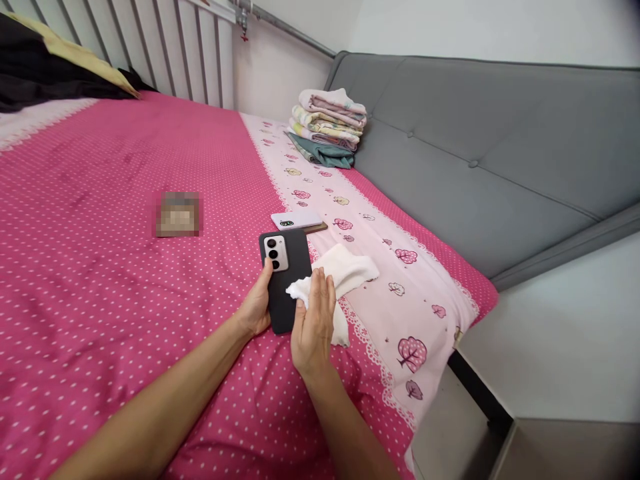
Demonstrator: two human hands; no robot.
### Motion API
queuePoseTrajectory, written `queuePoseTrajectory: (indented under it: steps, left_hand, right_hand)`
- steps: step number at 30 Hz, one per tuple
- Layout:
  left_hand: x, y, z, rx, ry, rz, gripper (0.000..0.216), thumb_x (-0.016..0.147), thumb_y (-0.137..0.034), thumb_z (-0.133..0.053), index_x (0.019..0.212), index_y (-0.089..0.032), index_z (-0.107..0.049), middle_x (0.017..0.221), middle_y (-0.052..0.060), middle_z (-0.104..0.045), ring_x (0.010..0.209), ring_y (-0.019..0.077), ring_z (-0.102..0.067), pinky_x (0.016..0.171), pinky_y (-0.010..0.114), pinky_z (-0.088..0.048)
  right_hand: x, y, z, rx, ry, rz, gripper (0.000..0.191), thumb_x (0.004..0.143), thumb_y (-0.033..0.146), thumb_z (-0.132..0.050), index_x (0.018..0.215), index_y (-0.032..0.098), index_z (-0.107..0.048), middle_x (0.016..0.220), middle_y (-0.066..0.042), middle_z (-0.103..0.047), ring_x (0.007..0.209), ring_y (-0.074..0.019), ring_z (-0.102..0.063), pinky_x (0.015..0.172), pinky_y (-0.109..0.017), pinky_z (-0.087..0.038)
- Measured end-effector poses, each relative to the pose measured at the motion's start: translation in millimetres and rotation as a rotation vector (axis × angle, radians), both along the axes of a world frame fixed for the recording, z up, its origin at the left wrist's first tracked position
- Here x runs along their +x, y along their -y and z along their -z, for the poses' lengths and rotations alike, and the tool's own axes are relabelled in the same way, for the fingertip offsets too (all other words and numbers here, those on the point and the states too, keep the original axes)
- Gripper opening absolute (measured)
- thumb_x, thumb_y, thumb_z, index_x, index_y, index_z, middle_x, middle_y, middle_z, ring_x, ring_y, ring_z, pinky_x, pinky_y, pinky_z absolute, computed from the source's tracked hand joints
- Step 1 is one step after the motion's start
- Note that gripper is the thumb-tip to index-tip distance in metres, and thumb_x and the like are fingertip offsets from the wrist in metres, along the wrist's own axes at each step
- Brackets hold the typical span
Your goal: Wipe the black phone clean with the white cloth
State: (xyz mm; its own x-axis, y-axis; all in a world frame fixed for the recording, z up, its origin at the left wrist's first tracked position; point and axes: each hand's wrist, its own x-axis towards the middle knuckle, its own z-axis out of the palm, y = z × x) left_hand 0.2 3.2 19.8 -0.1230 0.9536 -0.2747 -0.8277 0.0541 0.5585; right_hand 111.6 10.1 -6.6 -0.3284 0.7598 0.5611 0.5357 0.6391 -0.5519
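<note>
My left hand grips a black phone by its left edge, back side up with the camera block showing, just above the pink bedsheet. My right hand is closed on a white cloth and presses part of it against the phone's back. The rest of the cloth trails to the right over the sheet's pale border.
A second, light-coloured phone lies on the sheet just beyond the black one, on top of a thin brown item. A stack of folded cloths sits by the grey padded headboard. A blurred patch lies at the left. The bed's corner drops off at the right.
</note>
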Motion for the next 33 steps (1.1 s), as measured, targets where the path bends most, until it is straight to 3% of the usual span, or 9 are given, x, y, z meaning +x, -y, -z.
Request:
queuePoseTrajectory:
  steps: [12,18,23,33]
  left_hand:
    - [-1.6,0.6,0.8,-0.075,-0.043,0.039,0.054,0.082,-0.051,-0.042,0.111,-0.009,-0.060,0.088,0.013,-0.072,0.084,0.0247,-0.066,0.082,0.036,-0.050]
    - [2.3,-1.0,2.5,-0.089,-0.002,-0.038,0.054,0.078,-0.056,-0.045,0.106,-0.013,-0.062,0.085,0.011,-0.072,0.079,0.0238,-0.067,0.077,0.036,-0.053]
    - [-2.2,-3.1,2.7,-0.094,0.037,-0.128,0.055,0.076,-0.061,-0.044,0.099,-0.015,-0.063,0.081,0.010,-0.072,0.075,0.0236,-0.067,0.075,0.038,-0.053]
    - [-5.5,-5.9,-1.8,-0.091,0.133,-0.283,0.064,0.075,-0.065,-0.038,0.106,-0.014,-0.059,0.087,0.010,-0.071,0.079,0.0229,-0.067,0.080,0.039,-0.052]
  right_hand:
    - [3.2,-2.2,-3.3,0.023,-0.123,-0.046,0.052,0.092,0.022,-0.026,0.142,0.021,-0.012,0.145,-0.007,-0.027,0.133,-0.0213,-0.022,0.106,-0.049,-0.027]
    - [2.7,-5.6,-3.0,-0.009,-0.188,-0.055,0.049,0.092,0.021,-0.028,0.140,0.020,-0.021,0.138,-0.009,-0.038,0.127,-0.0195,-0.034,0.103,-0.045,-0.033]
    - [0.0,-4.6,-0.8,-0.018,-0.173,-0.087,0.049,0.092,0.021,-0.028,0.140,0.019,-0.020,0.140,-0.009,-0.035,0.129,-0.0185,-0.031,0.105,-0.044,-0.031]
    - [-1.1,-1.6,-1.2,-0.037,-0.101,-0.112,0.049,0.093,0.022,-0.026,0.141,0.020,-0.017,0.144,-0.008,-0.028,0.133,-0.0184,-0.024,0.106,-0.043,-0.029]
